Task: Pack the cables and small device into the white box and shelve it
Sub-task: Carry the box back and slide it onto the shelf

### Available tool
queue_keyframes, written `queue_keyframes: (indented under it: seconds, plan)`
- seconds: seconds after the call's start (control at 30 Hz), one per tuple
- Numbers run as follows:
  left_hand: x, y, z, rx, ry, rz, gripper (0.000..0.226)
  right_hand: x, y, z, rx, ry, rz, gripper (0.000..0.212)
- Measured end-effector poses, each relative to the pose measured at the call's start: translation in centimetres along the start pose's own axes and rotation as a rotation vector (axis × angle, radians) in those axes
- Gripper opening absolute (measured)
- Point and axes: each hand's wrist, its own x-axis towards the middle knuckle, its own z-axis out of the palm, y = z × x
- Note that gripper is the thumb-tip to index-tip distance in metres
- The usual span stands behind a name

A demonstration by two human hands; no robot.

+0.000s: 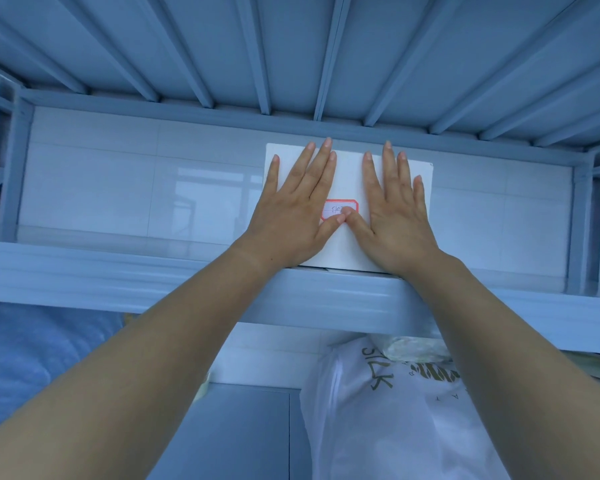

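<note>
Seen from the head camera, a white box [349,244] stands at the front edge of a pale blue metal shelf [118,278], roughly midway along it, its broad face toward the camera and its lower edge resting just behind the shelf's front lip. A person's left hand [291,216] and right hand [395,216] lie flat against that face, side by side, fingers stretched long and spread apart rather than curled around anything. The two thumbs meet over a small label [340,206] with a red border and handwriting too small to read. Bare forearms reach up from the lower corners of the frame. The ribbed underside of the next shelf [291,46] fills the top. Below the front edge, a white plastic bag [395,410] with gold lettering sits on the lower level, with blue fabric [32,358] at the far left.
</note>
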Motion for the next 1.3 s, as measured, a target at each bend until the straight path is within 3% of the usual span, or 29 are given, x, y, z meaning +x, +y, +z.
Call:
queue_keyframes:
  seconds: [0.33, 0.47, 0.57, 0.67, 1.3]
  plan:
    - [-0.1, 0.1, 0.0, 0.044, -0.090, -0.054, 0.078, -0.6, 0.3, -0.3, 0.024, -0.115, -0.011, 0.070]
    - [-0.4, -0.2, -0.7, -0.090, -0.169, -0.097, 0.073, -1.1, 0.3, -0.9, 0.086, -0.161, -0.018, 0.072]
    - [-0.9, -0.3, -1.9, -0.274, -0.036, -0.126, 0.061, -1.6, 0.4, -1.3, 0.186, -0.065, 0.009, 0.066]
    - [-1.2, 0.5, -2.5, -0.241, 0.075, -0.086, 0.043, -2.0, 0.3, -1.4, 0.249, 0.028, 0.045, 0.056]
    - [-1.0, -0.3, -1.8, -0.386, -0.160, -0.144, 0.022, -1.6, 0.1, -1.1, 0.254, -0.046, 0.095, 0.042]
